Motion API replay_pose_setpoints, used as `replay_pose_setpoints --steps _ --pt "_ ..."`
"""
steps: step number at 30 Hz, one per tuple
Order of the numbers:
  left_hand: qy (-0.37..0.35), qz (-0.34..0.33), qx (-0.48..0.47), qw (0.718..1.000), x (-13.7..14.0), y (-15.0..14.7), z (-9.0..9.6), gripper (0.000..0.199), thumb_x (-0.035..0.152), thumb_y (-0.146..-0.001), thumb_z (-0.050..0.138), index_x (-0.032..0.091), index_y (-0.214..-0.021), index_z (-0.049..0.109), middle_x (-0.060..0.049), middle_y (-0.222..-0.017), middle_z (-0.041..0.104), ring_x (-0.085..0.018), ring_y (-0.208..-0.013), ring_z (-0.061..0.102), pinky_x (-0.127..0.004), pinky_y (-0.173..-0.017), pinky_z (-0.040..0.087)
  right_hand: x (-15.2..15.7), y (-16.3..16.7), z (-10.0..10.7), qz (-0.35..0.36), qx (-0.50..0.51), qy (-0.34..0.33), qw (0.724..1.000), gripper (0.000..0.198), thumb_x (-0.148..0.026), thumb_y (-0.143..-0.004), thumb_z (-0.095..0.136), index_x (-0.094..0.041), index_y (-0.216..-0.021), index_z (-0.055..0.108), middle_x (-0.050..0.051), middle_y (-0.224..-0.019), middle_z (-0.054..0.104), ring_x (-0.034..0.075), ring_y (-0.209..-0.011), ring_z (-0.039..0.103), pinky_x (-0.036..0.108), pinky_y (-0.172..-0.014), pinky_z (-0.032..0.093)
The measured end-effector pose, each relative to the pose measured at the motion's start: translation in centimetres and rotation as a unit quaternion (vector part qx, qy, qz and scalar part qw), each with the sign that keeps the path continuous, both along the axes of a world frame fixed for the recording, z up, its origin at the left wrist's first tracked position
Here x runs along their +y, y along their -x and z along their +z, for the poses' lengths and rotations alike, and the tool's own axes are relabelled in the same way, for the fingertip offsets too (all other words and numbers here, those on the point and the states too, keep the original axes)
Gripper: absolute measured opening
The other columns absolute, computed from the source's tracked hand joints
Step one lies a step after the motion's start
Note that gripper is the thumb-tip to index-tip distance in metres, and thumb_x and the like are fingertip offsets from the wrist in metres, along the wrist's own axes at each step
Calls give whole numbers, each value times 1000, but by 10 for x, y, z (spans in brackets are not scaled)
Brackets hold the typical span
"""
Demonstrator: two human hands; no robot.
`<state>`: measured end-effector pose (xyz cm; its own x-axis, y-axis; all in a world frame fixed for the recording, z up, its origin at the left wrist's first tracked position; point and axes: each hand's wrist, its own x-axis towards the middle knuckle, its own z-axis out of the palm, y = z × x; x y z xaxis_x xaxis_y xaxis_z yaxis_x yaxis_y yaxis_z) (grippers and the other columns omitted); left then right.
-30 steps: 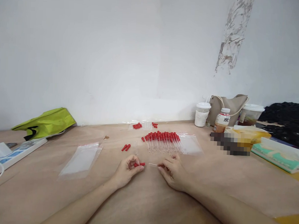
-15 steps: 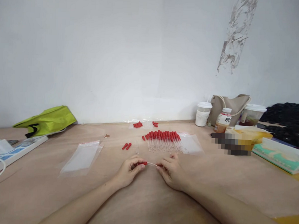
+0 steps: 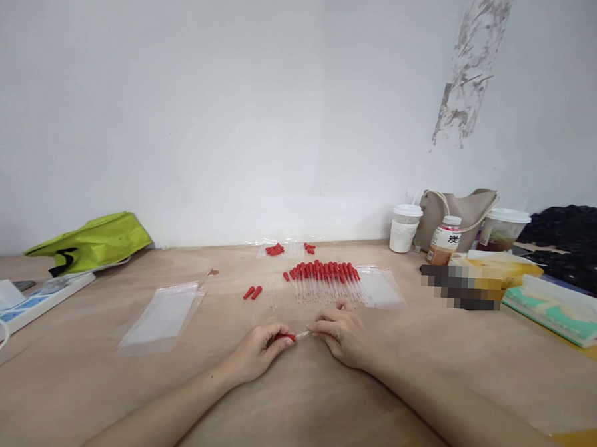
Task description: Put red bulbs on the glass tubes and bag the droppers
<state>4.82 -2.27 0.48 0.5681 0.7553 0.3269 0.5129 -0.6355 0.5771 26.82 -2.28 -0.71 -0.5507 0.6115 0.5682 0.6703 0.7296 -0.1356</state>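
My left hand [image 3: 256, 353] is closed around a red rubber dropper bulb [image 3: 287, 337], whose end shows between thumb and forefinger. From that bulb a thin clear glass tube [image 3: 302, 334] runs to my right hand [image 3: 341, 334], which pinches its other end between the fingertips. Both hands are just above the table. Beyond them lies a row of droppers with red bulbs [image 3: 326, 271], their glass tubes pointing toward me. Two loose red bulbs [image 3: 253, 292] rest to the left of that row, beside a few bare glass tubes [image 3: 274, 295].
Clear zip bags [image 3: 158, 317] lie at left, and another zip bag [image 3: 380, 288] is beside the droppers. More red bulbs [image 3: 275, 249] are near the wall. A power strip [image 3: 49, 300] sits far left; cups, a bottle [image 3: 446, 241] and a tissue pack [image 3: 554, 313] stand right.
Both hands have shifted slightly toward me, and the left hand's grip has turned. The tube now slants up to the right, with less of it showing between the hands.
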Motion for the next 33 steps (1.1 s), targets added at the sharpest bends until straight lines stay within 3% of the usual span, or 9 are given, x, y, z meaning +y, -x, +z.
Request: replay_pose_setpoints --steps 11,22,29,33 --pt "-61 -7 20 998 3 1 -4 21 32 -85 45 19 -82 61 -2 -71 58 -15 -69 52 -26 -64 40 -10 8 -1 -17 -10 -32 999 21 -17 -81 42 -22 -81 62 0 -70 59 10 -60 45 30 -68 21" --pt "-130 -50 40 989 -1 0 -3 20 27 -86 42 17 -82 58 -4 -73 58 -16 -71 50 -27 -65 40 -14 20 -4 -47 9 73 996 24 -22 -83 40 -18 -64 55 -2 -65 61 10 -58 47 28 -66 25" --pt "-204 -112 146 962 5 1 -3 23 25 -89 38 16 -84 59 -7 -77 58 -19 -76 50 -30 -68 41 -13 21 -7 -47 2 86 995 26 -22 -82 40 -18 -61 54 -1 -64 62 11 -58 49 27 -65 25" --pt "-197 -83 121 969 6 -2 -3 24 26 -88 38 17 -83 60 -6 -77 59 -18 -75 50 -30 -69 41 -12 21 -7 -50 24 101 993 27 -22 -84 38 -18 -63 54 -2 -65 62 11 -60 49 28 -67 25"
